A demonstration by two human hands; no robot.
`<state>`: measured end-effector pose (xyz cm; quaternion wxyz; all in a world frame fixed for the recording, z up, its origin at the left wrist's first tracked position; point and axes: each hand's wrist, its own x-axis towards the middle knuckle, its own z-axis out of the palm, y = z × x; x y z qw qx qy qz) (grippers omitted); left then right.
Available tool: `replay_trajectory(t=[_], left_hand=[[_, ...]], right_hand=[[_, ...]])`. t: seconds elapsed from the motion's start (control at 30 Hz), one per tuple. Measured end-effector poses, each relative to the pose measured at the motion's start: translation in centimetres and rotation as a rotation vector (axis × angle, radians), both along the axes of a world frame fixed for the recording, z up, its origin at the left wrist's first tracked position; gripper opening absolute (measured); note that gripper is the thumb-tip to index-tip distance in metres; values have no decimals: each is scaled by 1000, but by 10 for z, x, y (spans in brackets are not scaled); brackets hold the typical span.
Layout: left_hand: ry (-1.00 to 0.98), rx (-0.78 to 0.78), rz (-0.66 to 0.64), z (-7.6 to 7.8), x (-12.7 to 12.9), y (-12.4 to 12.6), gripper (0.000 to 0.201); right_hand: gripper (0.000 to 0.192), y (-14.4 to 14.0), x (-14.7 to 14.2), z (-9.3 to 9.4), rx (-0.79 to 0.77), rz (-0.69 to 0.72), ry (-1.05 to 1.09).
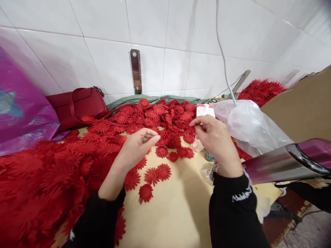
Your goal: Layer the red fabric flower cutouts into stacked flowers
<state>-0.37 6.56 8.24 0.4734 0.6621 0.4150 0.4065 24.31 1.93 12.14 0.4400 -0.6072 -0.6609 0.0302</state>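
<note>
Over a pale tabletop (178, 213) strewn with red fabric flowers, the right hand (216, 139) hovers with its fingers (198, 123) pinched narrowly on a small red flower piece (191, 128), held above the thick heap of red flowers (165, 119) near the wall. The left hand (137, 146) floats palm-up just left of it, fingers loosely curled and apart, holding nothing, above a few loose red flowers (155, 174) lying flat on the bare wood. Just behind the right hand stands a small white and pink box (205, 110), and beside it a clear plastic bag (248, 125) with a grey cable (222, 55) running down to it. A dark red handbag (77, 105) rests against the white tiled wall (103, 41) at the left, with a purple plastic sheet (20, 103) further left.
</note>
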Motion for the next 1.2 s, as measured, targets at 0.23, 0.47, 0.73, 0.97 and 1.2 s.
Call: replay_trajectory(t=[0.23,0.47,0.73,0.97,1.2], left_hand=[[112,7,-129,-17,-2,6,34],[131,51,-95,-5,-11,6,31],[140,74,-104,-4,-14,6,29],[157,78,-84,-2,-14,4,26],[-79,-57,-71,-1,10,-7,43]], right_hand=[[34,0,58,-25,-343,-286,-387],[26,20,54,-45,-597,-175,-582],[30,24,54,-40,-673,-66,-598],[29,2,62,-11,-394,-185,-462],[15,-5,-1,5,-71,112,344]])
